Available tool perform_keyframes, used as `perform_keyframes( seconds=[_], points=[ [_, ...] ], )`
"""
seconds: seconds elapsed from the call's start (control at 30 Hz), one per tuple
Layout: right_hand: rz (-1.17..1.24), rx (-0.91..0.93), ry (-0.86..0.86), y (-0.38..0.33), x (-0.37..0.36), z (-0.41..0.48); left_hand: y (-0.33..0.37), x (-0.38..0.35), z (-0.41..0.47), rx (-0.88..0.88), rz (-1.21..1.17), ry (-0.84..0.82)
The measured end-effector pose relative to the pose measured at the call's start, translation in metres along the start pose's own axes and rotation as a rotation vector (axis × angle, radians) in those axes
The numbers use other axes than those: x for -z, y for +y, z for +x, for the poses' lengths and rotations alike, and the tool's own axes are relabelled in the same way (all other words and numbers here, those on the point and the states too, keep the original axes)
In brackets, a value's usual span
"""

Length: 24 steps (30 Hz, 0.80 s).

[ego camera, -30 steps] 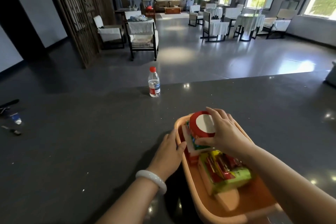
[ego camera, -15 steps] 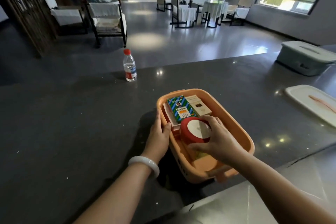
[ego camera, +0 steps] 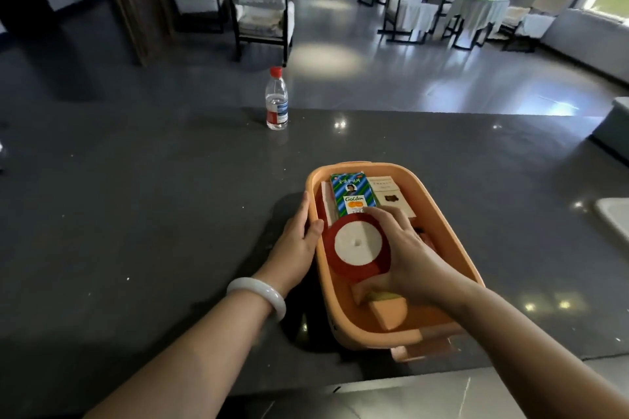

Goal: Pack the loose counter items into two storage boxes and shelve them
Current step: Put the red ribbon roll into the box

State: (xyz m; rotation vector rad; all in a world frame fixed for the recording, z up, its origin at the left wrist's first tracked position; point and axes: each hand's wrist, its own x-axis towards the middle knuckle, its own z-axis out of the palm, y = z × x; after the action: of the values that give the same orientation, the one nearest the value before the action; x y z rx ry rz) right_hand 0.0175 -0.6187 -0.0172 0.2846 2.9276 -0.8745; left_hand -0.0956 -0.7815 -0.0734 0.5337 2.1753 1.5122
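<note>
An orange storage box (ego camera: 439,214) stands on the dark counter (ego camera: 153,214) in front of me. Inside it lie a blue-green "Golden" carton (ego camera: 352,196), a pale flat box (ego camera: 391,197) and a red ribbon spool (ego camera: 357,247) with a white centre. My right hand (ego camera: 413,255) grips the spool from its right side, low inside the box. My left hand (ego camera: 297,245) holds the box's left wall, thumb hooked over the rim. A yellow-green packet is mostly hidden under the spool and my right hand.
A water bottle (ego camera: 276,100) with a red cap stands at the counter's far edge. A grey-green lidded box (ego camera: 616,133) and a white lid (ego camera: 614,218) sit at the right. Beyond the counter are chairs and tables.
The spool has gone down from above the cartons to the middle of the box, still in my right hand. My left hand keeps its hold on the wall. The view has shifted.
</note>
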Motion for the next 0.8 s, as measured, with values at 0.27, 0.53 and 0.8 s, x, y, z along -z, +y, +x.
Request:
perform_keyframes(
  seconds=[0.27,0.53,0.8],
  points=[
    [-0.07,0.091,0.021,0.016,-0.007,0.002,0.0,-0.002,-0.002,0.02,0.011,0.015],
    [-0.178,0.147,-0.049,0.021,-0.011,0.011,0.002,-0.01,-0.007,0.041,-0.01,0.052],
    [-0.218,0.18,-0.026,0.017,-0.025,0.013,-0.004,-0.011,-0.01,0.031,-0.031,0.074]
  ],
)
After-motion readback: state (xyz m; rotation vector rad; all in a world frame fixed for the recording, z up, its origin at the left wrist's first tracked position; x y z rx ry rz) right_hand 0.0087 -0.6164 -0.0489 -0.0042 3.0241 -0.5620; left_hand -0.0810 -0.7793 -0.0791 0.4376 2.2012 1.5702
